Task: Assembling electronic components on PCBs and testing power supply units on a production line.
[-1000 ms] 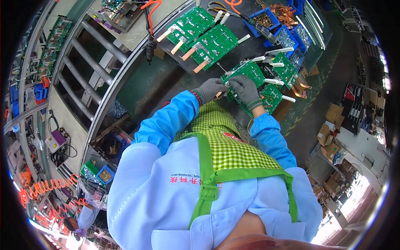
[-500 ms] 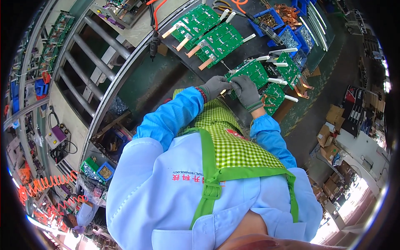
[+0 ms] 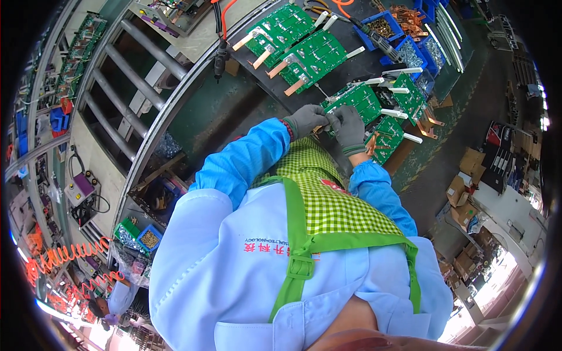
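My left hand [image 3: 307,121] and my right hand [image 3: 349,127], both in grey gloves, meet at the near edge of a green circuit board [image 3: 362,103]. The fingers of each are pinched together. A small copper-coloured bit shows by the left fingertips, but most of what they hold is hidden. Just right of my right hand lies another green board [image 3: 387,139] with copper strips and a white post. A third board [image 3: 414,100] stands beyond it. Farther left on the dark bench lie two more boards, one nearer [image 3: 316,58] and one farther [image 3: 281,26], with copper tabs projecting.
Blue bins hold brass-coloured screws [image 3: 380,27], silver fasteners [image 3: 410,54] and copper parts [image 3: 407,20]. A power screwdriver [image 3: 383,45] lies beside them. Another driver [image 3: 219,61] hangs at the left by a metal-railed roller conveyor [image 3: 140,90]. White rods [image 3: 449,32] lie at the far right.
The whole view has shifted slightly. My hands stay together at the board's near edge, with the fingers only slightly moved.
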